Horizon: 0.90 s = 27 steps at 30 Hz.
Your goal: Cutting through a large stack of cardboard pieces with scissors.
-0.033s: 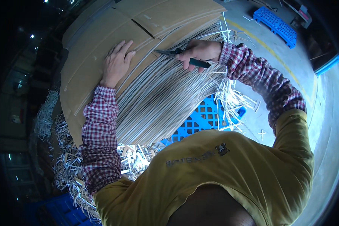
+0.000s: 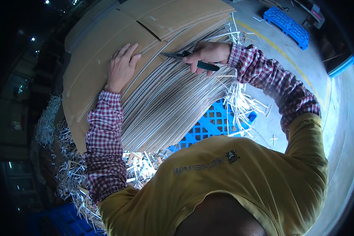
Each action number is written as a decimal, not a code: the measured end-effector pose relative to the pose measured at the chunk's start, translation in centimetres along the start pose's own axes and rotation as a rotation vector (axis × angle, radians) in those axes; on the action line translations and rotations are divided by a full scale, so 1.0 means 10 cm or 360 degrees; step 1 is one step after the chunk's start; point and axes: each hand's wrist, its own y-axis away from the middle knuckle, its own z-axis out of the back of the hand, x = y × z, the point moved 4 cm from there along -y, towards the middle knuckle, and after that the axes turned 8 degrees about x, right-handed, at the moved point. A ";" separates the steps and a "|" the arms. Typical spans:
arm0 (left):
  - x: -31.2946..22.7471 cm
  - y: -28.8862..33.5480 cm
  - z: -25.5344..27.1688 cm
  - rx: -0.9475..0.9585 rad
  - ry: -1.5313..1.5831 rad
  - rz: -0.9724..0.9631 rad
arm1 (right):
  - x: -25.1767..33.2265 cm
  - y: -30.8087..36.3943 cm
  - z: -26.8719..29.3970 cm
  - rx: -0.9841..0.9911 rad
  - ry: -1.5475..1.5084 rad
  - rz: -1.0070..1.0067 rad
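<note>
resting the left hand (image 2: 122, 67) flat, palm down, on the brown cardboard (image 2: 94, 65); gripping a pliers-like tool (image 2: 209, 66) in the right hand (image 2: 203, 54), pointing it leftward over the near edges of the stack (image 2: 165, 106)

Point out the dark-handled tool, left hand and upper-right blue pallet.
Dark-handled tool (image 2: 209, 66): head view, handle.
Left hand (image 2: 121, 68): head view, back of the hand.
Blue pallet (image 2: 287, 27): head view, broad face.
</note>
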 end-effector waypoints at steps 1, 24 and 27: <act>-0.01 0.01 0.01 -0.0024 -0.0013 0.0003 | 0.01 0.02 0.00 -0.0013 -0.0009 -0.0003; -0.18 0.15 0.10 0.0011 0.0021 -0.0036 | -0.43 0.07 -0.46 -0.0543 -0.0168 0.0495; -0.47 0.22 0.12 0.0129 0.0057 -0.0037 | -0.57 0.22 -0.78 -0.0645 -0.0293 0.0550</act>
